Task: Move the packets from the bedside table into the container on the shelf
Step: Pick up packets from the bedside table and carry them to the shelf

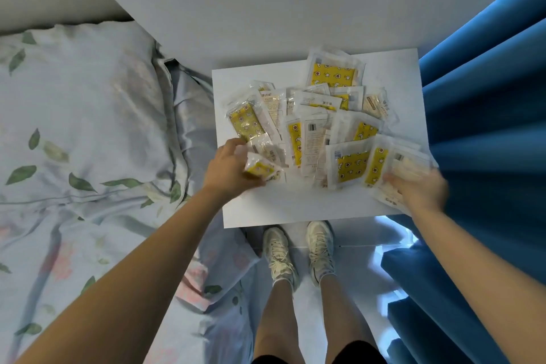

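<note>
The packets [322, 124] lie in a loose, overlapping heap across the middle and right of the white surface [266, 210], a few reaching its right edge, and both hands are already gathering them. The left hand [229, 173] is near the front-left of the heap with its fingers [251, 183] curled round a small yellow-printed packet [261, 170], lifted slightly off the pile. The right hand [419, 189] sits at the front-right corner, pressed on a stack of pale packets [410, 165] there; it is blurred, so I cannot tell whether those fingers are closed round the stack or merely flat on it. The container and the shelf are not in view, so the carry is yet to come. To do this step well, I would sweep the heap inward from both sides instead of picking single sachets, since the slick wrappers will probably slide over one another and slip out of a shallow pinch. The stack at the right edge looks likeliest to fall, with the blue curtain [487, 127] hanging just beside it, so draw those toward the centre first. Squaring packets into a bundle before lifting, thumb above and fingers beneath, should give a firmer hold. Several trips seem wiser than one overfull armful, given the bed [74, 127] close on the left and floor [354, 233] below.
</note>
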